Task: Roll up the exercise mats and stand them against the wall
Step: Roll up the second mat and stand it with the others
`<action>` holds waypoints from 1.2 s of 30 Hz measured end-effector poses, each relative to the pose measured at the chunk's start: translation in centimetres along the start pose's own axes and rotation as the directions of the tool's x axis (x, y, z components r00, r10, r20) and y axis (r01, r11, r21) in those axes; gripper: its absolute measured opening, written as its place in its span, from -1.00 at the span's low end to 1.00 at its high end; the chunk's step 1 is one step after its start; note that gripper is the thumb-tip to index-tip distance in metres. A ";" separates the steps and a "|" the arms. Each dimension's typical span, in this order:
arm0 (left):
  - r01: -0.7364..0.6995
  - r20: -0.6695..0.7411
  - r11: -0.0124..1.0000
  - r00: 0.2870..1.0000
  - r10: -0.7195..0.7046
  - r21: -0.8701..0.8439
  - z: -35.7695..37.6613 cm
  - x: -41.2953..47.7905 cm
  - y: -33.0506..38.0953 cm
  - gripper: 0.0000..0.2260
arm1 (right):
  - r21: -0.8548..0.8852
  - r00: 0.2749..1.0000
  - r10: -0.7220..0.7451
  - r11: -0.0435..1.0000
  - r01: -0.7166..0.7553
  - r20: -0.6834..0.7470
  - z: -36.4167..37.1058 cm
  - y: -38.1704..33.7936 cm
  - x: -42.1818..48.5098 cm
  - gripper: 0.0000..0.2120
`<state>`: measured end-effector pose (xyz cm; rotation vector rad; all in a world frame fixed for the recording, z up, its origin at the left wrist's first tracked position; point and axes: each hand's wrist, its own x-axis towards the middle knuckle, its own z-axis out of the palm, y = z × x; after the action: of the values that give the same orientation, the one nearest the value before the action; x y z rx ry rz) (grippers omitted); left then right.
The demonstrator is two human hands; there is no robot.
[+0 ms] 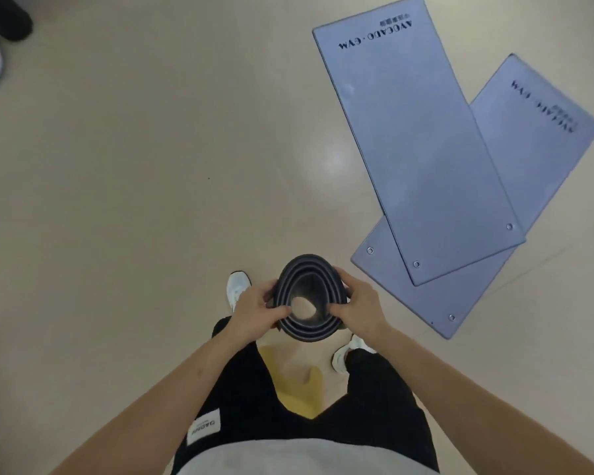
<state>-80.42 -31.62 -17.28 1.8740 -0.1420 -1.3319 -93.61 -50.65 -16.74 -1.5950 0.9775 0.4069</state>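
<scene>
Head view: the person stands looking straight down at a rolled mat (309,266), seen end-on. Its dark coils form a loose oval spiral, and the floor (144,173) shows through the open core. The left hand (256,311) grips the roll's left side, fingers curled round the outside and the thumb hooked over the rim. The right hand (357,303) grasps the right side in the same way. The roll is held between them, in front of the person's legs and between the white shoes (237,286). I cannot tell whether its lower end touches the floor.

To the right, two more mats lie unrolled. The upper flat mat (415,138) rests diagonally across the lower flat mat (542,132), covering much of it where they cross. Both are grey-blue with printed lettering at the far end and eyelets at the near corners. They lie close to the person's right foot but apart from the roll.

By my reading, one mat of three is rolled, and loosely enough that it may need tightening before it will stand. It has not been stood against a wall, since no wall shows here. Carrying and standing this roll is left to do, then rolling and standing each of the two flat mats. The upper one has to come off first.
</scene>
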 end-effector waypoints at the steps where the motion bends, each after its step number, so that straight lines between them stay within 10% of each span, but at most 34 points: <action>1: 0.015 -0.002 1.000 1.000 -0.015 -0.018 -1.6 -1.3 -0.1 -0.58 | -0.010 1.000 0.011 1.000 -0.011 0.022 1.0 -1.7 -0.8 -0.29; 22: -0.208 -0.395 0.973 0.906 0.154 -0.097 -35.2 0.4 11.6 -0.32 | -0.125 0.946 -0.325 0.938 0.325 0.017 14.8 -36.5 11.7 -0.28; 36: -0.160 -0.564 0.972 0.825 0.035 -0.174 -54.6 13.0 25.9 -0.51 | -0.285 0.853 -0.401 0.820 0.497 0.334 15.8 -63.3 32.1 -0.25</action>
<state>-20.39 -25.73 -3.63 1.9574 0.2011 -0.6503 -22.16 -48.53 -3.69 -1.9847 0.3014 0.4639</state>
